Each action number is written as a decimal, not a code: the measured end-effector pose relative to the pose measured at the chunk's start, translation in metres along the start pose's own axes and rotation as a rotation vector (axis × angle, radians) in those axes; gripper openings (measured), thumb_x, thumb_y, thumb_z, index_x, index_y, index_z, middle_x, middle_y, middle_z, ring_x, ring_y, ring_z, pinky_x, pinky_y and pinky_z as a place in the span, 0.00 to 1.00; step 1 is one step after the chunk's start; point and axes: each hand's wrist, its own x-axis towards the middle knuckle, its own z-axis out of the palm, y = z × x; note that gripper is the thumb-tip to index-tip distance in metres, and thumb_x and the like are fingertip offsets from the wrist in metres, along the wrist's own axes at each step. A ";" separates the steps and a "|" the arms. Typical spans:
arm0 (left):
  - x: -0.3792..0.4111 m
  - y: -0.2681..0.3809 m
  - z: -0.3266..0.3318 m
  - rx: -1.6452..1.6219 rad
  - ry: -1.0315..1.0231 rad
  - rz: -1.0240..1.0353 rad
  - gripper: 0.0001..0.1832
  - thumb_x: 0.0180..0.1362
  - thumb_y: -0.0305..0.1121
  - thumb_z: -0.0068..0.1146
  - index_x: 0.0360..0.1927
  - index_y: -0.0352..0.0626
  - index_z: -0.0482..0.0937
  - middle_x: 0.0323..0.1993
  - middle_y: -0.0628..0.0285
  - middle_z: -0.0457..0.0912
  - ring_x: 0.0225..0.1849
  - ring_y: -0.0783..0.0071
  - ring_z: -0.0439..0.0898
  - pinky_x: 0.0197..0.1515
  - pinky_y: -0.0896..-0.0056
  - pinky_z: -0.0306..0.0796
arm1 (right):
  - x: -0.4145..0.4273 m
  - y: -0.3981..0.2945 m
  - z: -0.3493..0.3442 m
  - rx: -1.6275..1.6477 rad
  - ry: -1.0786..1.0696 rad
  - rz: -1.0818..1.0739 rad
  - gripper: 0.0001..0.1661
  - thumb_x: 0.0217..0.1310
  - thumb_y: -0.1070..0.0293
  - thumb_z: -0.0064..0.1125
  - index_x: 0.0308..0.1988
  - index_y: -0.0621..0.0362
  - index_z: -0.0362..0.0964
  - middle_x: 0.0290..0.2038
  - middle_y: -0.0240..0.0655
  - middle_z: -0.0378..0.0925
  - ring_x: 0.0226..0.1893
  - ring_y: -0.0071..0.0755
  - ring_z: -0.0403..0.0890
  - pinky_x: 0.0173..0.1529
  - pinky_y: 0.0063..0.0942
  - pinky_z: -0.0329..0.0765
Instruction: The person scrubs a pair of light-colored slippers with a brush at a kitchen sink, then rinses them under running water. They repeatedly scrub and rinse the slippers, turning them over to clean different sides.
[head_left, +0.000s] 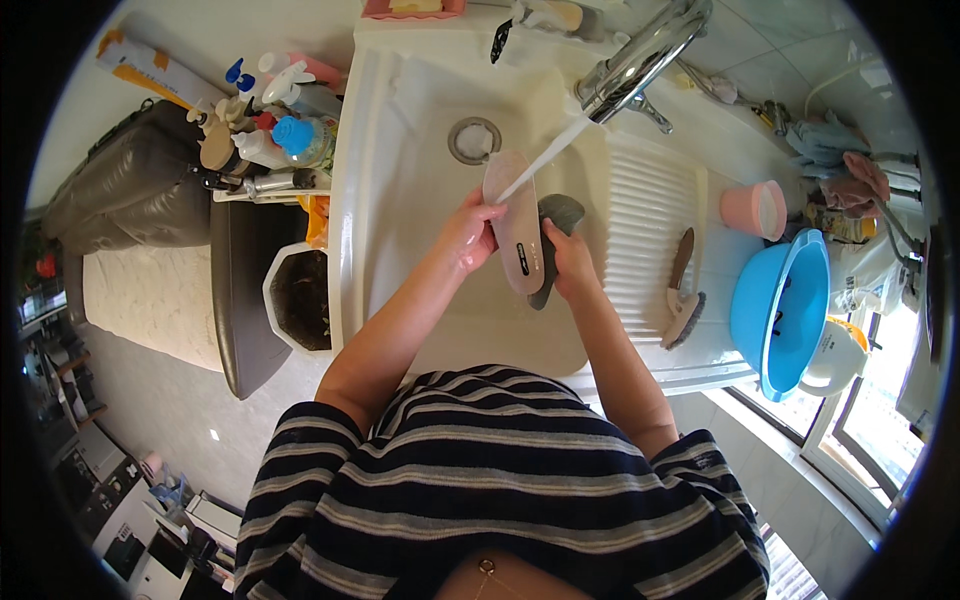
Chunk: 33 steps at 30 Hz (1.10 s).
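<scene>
My left hand (474, 238) grips the left edge of a pale pinkish insole (523, 217), which bears a small dark printed mark near its lower end. Water (555, 150) streams from the chrome faucet (626, 71) onto the upper half of that insole. In my right hand (573, 264) is a dark grey insole (564, 213), close beside and partly behind the pale one. Both are held above the white sink basin (405, 217). Just beyond the pale insole's upper tip lies the round drain (475, 141).
On the ribbed washboard (641, 225) to the right rests a scrub brush (682, 300). Past it stand a pink cup (739, 211) and a blue plastic basin (750, 300) with dark items inside. Several bottles (296, 142) crowd the left side, above an octagonal planter (271, 300).
</scene>
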 end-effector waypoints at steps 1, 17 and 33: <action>0.001 -0.002 -0.003 0.000 -0.002 0.023 0.27 0.65 0.24 0.48 0.68 0.49 0.65 0.60 0.60 0.75 0.61 0.60 0.75 0.62 0.50 0.72 | -0.004 -0.001 0.006 0.050 -0.013 0.020 0.27 0.70 0.55 0.58 0.53 0.69 0.69 0.48 0.42 0.79 0.45 0.37 0.81 0.50 0.35 0.77; -0.015 0.007 0.011 -0.057 0.015 0.152 0.19 0.72 0.35 0.48 0.65 0.48 0.67 0.54 0.62 0.77 0.53 0.69 0.78 0.53 0.62 0.73 | -0.021 -0.014 0.067 -0.899 0.185 -0.920 0.34 0.68 0.54 0.57 0.66 0.59 0.64 0.63 0.56 0.67 0.62 0.58 0.70 0.62 0.43 0.70; -0.005 0.013 0.029 -0.002 -0.294 0.227 0.21 0.67 0.29 0.49 0.64 0.41 0.68 0.55 0.56 0.78 0.56 0.61 0.78 0.60 0.56 0.72 | -0.028 -0.040 0.026 -0.408 -0.450 -0.053 0.19 0.62 0.57 0.67 0.37 0.64 0.75 0.25 0.36 0.78 0.21 0.27 0.77 0.26 0.28 0.75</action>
